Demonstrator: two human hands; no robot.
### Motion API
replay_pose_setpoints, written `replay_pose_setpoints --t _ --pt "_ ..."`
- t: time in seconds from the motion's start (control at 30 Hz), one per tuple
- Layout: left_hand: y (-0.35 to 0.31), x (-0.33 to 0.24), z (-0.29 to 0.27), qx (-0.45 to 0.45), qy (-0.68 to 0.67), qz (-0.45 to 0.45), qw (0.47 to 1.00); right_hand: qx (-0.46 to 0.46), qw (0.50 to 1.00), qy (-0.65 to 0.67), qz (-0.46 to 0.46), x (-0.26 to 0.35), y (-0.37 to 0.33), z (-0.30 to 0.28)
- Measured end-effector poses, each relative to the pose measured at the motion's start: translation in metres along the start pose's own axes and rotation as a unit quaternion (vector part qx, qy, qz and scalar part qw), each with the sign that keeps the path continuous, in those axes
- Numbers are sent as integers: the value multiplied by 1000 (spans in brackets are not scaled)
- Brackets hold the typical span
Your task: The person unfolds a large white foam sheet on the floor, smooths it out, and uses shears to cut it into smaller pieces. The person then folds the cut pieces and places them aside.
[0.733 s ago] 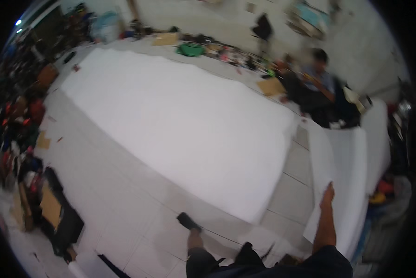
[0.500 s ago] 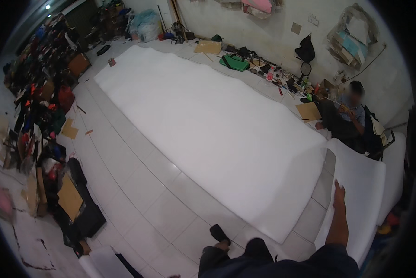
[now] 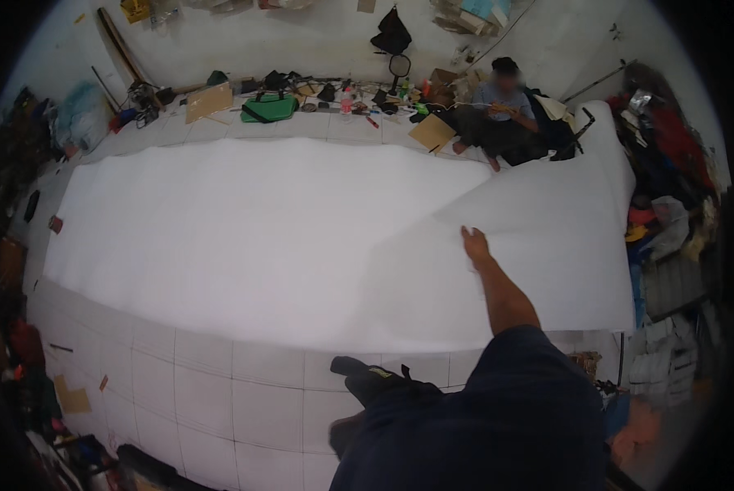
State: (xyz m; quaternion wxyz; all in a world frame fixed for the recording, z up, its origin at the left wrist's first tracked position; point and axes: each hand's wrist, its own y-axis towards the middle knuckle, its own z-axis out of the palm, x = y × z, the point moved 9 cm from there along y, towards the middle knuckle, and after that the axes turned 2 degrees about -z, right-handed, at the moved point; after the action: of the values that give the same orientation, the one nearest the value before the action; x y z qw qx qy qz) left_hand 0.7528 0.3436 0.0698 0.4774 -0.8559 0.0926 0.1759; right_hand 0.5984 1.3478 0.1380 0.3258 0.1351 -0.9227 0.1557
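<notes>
A large white sheet [image 3: 220, 229] lies spread over the tiled floor in front of me. At its right end a second layer, a greyish-white flap of sheet [image 3: 563, 237], overlaps it and reaches toward a roll-like raised part at the far right. My right hand [image 3: 476, 244] is stretched out over this flap, fingers closed on its near-left edge; the fingertips are partly hidden. My left hand does not show. A dark shoe [image 3: 349, 365] of mine stands at the sheet's near edge.
A person [image 3: 510, 110] sits by the wall at the far right, hands together. Along the wall lie a green bag [image 3: 269, 108], cardboard pieces [image 3: 209, 101], a bottle [image 3: 346, 104] and small tools. A small tin [image 3: 55, 224] stands at the sheet's left end. Piled items [image 3: 670, 270] line the right.
My view has turned to the right. My right hand has drawn the flap's edge leftward over the spread sheet; before, the flap hung curled beside the sheet's right end.
</notes>
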Motion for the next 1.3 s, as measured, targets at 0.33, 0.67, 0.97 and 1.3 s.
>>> replay_pose_setpoints --t 0.33,0.67,0.97,1.3 --pt "206 -337 -3 167 186 145 957 45 996 -45 -69 292 -146 231" --pt "387 -701 -104 217 235 306 897 43 995 -5 -87 543 -324 428" --pt "562 -891 -226 222 256 278 899 69 995 22 -70 742 -430 651" --pt "801 -1017 -438 180 257 177 933 35 990 8 -134 981 -530 904"
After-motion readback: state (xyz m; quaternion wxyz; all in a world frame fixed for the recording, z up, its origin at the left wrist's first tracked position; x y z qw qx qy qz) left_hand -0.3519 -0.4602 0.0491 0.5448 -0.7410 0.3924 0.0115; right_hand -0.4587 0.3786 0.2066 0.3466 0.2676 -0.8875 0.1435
